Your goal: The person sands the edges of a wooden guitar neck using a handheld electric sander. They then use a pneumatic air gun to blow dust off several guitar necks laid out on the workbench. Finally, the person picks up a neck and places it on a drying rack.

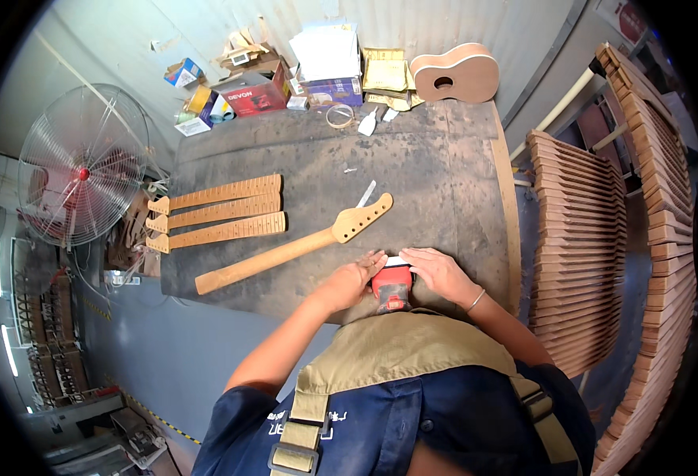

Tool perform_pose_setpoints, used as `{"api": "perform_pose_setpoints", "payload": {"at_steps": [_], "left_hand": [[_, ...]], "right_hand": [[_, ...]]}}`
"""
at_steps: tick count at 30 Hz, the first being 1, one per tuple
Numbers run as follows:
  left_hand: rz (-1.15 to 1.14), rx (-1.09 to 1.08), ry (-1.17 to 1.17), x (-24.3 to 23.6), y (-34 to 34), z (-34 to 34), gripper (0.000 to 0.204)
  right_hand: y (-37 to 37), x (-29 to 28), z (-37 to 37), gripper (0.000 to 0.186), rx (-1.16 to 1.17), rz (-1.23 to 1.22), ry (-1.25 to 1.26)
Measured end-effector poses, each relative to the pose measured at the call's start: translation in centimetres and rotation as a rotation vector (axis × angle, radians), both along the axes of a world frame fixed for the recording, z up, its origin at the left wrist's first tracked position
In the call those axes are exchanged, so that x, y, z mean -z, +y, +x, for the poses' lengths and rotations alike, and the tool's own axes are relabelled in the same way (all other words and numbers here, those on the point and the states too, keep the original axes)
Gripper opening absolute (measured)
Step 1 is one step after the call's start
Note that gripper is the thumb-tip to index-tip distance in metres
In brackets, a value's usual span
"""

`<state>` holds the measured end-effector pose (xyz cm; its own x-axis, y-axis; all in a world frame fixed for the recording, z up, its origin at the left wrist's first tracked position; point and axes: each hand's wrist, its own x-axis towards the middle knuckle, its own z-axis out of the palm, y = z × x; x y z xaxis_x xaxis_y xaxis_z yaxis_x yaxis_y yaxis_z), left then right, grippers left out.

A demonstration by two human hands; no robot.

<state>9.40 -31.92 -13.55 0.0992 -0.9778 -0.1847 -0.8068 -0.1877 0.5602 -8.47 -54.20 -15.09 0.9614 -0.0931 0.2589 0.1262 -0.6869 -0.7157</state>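
At the near edge of the table, close to my apron, both hands are on a red and black power tool (pixel 392 287) that looks like a sander. A flat white piece (pixel 396 261) shows at its far end. My left hand (pixel 355 278) is closed at its left side, fingertips at the white piece. From the right, my right hand (pixel 441 274) has its bent fingers on the same end. Just beyond, a guitar neck (pixel 265 260) lies diagonally, its headstock to the upper right. A thin metal strip (pixel 368 193) lies by that headstock.
Three fretted guitar necks (pixel 226 210) lie at left on the dark table (pixel 412 166). Along the back stand boxes (pixel 255 97), yellow packets (pixel 386 71), a white bottle (pixel 368 123) and a small guitar body (pixel 456 73). A fan (pixel 84 170) stands left; stacked wooden pieces (pixel 575 246) stand right.
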Motion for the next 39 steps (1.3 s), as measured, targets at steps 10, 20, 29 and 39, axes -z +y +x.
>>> {"api": "perform_pose_setpoints", "payload": {"at_steps": [10, 20, 29, 39], "left_hand": [[0.181, 0.005, -0.247, -1.3, -3.0, -1.0, 0.05], [-0.298, -0.15, -0.223, 4.1, 0.3, -3.0, 0.086], [-0.416, -0.809, -0.148, 6.6, 12.6, 0.9, 0.082], [0.11, -1.407, -0.2, 7.8, 36.4, 17.2, 0.118]], "right_hand": [[0.6, -0.9, -0.8, 0.042, 0.0, -0.13, 0.086], [7.5, 0.9, -4.9, 0.062, 0.561, 0.512, 0.255], [15.0, -1.6, -3.3, 0.108, 0.516, 0.236, 0.217], [16.7, -0.3, 0.2, 0.089, 0.798, 0.011, 0.145]]}}
